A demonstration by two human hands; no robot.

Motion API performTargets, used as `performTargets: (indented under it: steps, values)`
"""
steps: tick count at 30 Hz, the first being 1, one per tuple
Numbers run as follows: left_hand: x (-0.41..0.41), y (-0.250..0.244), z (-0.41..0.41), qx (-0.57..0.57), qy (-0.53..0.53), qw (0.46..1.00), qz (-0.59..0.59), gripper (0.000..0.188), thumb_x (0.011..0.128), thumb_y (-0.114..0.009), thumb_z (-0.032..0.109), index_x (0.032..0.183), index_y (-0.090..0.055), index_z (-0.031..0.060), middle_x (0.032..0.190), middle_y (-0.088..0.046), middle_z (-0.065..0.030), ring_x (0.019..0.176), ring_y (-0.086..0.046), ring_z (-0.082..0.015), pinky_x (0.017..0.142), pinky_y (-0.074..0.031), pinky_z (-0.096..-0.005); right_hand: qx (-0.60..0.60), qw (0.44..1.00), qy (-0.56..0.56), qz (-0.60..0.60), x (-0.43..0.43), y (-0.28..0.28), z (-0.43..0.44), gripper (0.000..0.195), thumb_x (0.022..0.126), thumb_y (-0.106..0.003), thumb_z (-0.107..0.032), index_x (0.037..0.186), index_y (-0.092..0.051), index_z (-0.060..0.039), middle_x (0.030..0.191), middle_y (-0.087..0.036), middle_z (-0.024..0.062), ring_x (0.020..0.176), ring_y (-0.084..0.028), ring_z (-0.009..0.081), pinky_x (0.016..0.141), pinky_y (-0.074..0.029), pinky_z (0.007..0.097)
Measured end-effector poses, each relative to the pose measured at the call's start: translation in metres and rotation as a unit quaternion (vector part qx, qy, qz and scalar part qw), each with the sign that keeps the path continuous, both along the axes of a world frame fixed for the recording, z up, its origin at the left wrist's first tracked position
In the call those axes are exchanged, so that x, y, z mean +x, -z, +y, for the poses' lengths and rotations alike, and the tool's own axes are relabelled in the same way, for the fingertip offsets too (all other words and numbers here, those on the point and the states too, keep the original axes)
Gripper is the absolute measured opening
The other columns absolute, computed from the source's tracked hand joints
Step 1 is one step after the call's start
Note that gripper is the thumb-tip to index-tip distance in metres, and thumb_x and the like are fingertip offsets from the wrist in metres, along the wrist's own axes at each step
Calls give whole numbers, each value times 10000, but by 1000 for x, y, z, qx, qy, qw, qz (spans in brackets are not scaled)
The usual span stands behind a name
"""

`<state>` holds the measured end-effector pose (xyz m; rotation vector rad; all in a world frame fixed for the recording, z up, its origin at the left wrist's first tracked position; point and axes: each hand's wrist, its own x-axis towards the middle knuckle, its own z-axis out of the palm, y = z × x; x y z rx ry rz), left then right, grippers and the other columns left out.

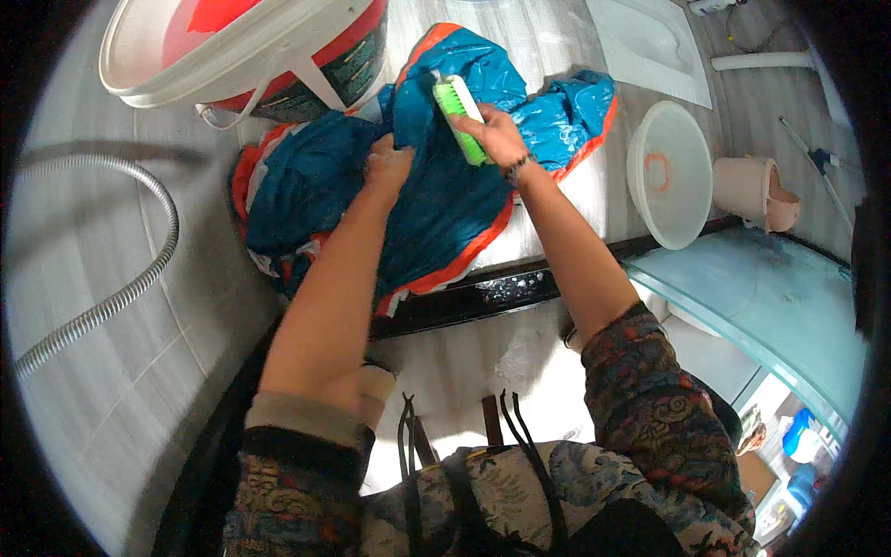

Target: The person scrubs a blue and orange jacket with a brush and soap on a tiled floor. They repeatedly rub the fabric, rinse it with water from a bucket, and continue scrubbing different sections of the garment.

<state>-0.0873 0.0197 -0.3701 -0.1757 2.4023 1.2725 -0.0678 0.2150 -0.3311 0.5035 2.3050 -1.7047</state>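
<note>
A wet blue garment or cloth [445,216] with orange edging lies spread over the tiled floor. My left hand [390,166] is closed on a fold near its middle. In my right hand [495,136] is a scrubbing brush [463,118] with a white back and green bristles. The brush is tilted on its side, its bristles facing left, over the cloth; whether they touch it I cannot tell. Shiny wet patches and some foam show on the cloth's right part.
A large white-rimmed bucket [240,80] stands at the upper left. A metal shower hose [150,209] curves along the left wall. A black sill [480,292] crosses below the cloth. Rightward are a white basin [669,174], a beige pail [741,188], a glass panel [759,278] and a squat toilet [654,49].
</note>
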Motion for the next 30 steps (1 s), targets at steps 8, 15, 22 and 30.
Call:
performTargets:
  steps: [8,15,22,30]
  values:
    - [129,-11,-83,-155,297,930,-147,448,743,-666,421,978,-685,39,935,-679,-178,889,-652,-330,802,-508,-417,159,925,-344,20,147,-67,-30,475,751,-719,-235,1162,-553,-64,1156,-530,150,1053,-556,298,888,-460,386]
    - [175,53,-84,-150,375,907,122,272,786,-590,288,773,-699,39,878,-670,-175,834,-629,-367,781,-500,-466,386,834,-379,105,133,-10,-84,439,750,-656,-200,1179,-592,-130,1129,-559,176,939,-580,338,799,-474,448]
    - [160,10,-72,-221,515,827,47,241,775,-588,259,771,-712,53,870,-669,-139,948,-579,-312,861,-442,-420,681,723,-104,-47,-5,46,85,653,870,-528,-505,1445,-304,-296,1102,-542,146,926,-565,305,695,-493,393]
    - [178,27,-85,-252,477,839,70,218,785,-583,241,786,-711,65,860,-669,-113,922,-580,-302,835,-444,-403,343,834,-429,48,114,23,-88,517,813,-626,-308,1299,-510,-175,1084,-595,182,933,-579,303,765,-478,400]
